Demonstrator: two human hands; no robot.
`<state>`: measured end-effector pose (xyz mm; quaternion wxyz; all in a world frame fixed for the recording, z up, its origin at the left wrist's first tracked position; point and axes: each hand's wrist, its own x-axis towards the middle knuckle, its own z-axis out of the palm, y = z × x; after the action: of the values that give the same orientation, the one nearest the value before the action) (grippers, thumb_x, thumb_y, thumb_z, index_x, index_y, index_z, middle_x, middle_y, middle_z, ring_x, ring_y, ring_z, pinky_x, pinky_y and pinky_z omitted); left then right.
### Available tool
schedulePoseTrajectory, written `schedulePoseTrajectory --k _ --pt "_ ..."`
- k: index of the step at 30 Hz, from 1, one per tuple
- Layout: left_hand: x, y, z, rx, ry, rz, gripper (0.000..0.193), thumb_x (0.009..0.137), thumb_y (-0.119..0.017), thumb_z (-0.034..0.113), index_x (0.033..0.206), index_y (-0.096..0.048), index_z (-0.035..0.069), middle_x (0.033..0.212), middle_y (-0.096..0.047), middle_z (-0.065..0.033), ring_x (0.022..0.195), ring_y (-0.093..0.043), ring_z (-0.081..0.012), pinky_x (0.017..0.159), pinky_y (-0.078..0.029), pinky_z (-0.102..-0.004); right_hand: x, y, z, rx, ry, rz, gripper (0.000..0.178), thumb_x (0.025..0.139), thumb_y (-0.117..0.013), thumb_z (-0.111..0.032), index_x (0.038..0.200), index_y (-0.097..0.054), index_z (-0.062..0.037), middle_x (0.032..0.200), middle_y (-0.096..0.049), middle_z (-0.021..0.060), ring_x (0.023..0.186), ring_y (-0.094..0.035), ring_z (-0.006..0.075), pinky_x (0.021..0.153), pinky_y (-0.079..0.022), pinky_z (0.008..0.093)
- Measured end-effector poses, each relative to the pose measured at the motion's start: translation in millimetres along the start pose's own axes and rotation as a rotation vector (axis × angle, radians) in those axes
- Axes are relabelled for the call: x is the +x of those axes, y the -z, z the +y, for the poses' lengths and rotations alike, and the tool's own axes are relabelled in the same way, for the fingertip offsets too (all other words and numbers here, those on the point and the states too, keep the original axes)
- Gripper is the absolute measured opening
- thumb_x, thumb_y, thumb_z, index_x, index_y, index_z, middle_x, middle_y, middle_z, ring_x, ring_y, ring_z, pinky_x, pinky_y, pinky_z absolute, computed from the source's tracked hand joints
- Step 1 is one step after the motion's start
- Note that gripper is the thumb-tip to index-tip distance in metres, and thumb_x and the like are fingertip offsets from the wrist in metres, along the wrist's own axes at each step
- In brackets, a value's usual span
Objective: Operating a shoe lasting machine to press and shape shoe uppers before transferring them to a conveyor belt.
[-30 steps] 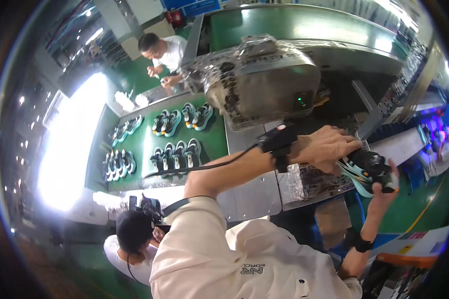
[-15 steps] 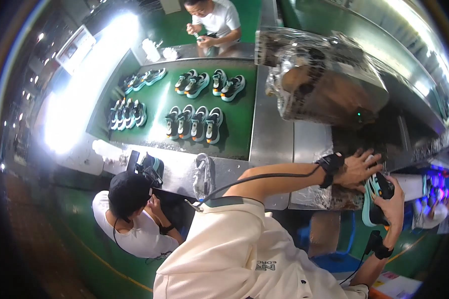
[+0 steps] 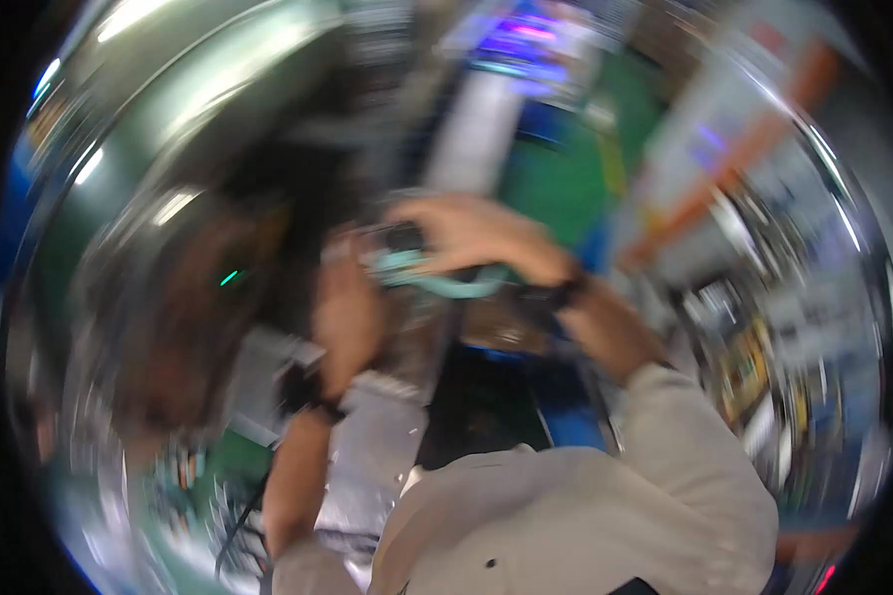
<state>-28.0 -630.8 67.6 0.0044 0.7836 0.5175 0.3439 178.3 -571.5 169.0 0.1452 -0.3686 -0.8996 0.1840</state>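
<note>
A sneaker with a teal sole (image 3: pixel 456 286) and a dark upper is in front of me, smeared by motion. My right hand (image 3: pixel 486 238) is wrapped over it from the right and grips it. At the shoe's left end is my left hand (image 3: pixel 350 312), upright and close against it. Its fingers are too blurred to show whether they touch or hold the shoe. A dark band sits on each of my wrists.
Left of my hands is a blurred, plastic-wrapped machine (image 3: pixel 159 317) with a small green light. A metal worktop (image 3: pixel 372 446) lies below my left hand. Blue-violet lights (image 3: pixel 526 50) glow at the far end. Cluttered shelves (image 3: pixel 754 367) stand on the right.
My view has swung to the right, bringing the hands and shoe to the middle. The belt with several shoes and the two co-workers near it are no longer clearly seen. The right hand still holds the shoe.
</note>
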Motion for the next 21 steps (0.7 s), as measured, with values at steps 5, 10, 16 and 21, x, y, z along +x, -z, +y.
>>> schedulePoseTrajectory --k 5,10,16,21 --pt "14 -1 13 -0.102 -0.069 -0.093 0.085 0.086 -0.071 0.023 0.151 -0.023 0.001 0.156 -0.023 -0.0244 0.144 -0.024 -0.0412 0.116 -0.025 -0.0478 -7 -2 16 -0.129 -0.042 0.134 0.052 0.050 -0.082 -0.032 0.095 -0.070 -0.0096 0.088 -0.070 0.0143 0.091 -0.067 0.0373 0.077 -0.053 0.0491" --pt "6 -9 14 -0.107 -0.160 -0.081 0.080 0.090 -0.068 0.025 0.152 -0.022 0.002 0.157 -0.022 -0.0227 0.143 -0.027 -0.0419 0.114 -0.028 -0.0486 -19 -9 9 -0.233 -0.139 0.156 0.052 0.051 -0.084 -0.035 0.094 -0.071 -0.0085 0.092 -0.072 0.0119 0.092 -0.069 0.0331 0.079 -0.054 0.0454" --pt "3 -14 8 -0.110 -0.101 -0.016 0.086 0.092 -0.066 0.033 0.154 -0.015 0.001 0.159 -0.015 -0.0233 0.146 -0.020 -0.0384 0.117 -0.024 -0.0484 -44 -20 15 -0.177 -0.158 0.359 0.061 0.054 -0.086 -0.035 0.106 -0.068 -0.0086 0.095 -0.071 0.0120 0.093 -0.068 0.0326 0.083 -0.053 0.0424" --pt "5 -26 -19 0.060 -0.113 -0.112 0.078 0.094 -0.063 0.035 0.149 -0.025 -0.005 0.152 -0.029 -0.0285 0.141 -0.031 -0.0425 0.114 -0.029 -0.0457 -90 -48 9 0.063 -0.241 0.790 0.054 0.063 -0.080 -0.028 0.108 -0.060 -0.0076 0.091 -0.068 0.0181 0.089 -0.066 0.0367 0.079 -0.051 0.0464"
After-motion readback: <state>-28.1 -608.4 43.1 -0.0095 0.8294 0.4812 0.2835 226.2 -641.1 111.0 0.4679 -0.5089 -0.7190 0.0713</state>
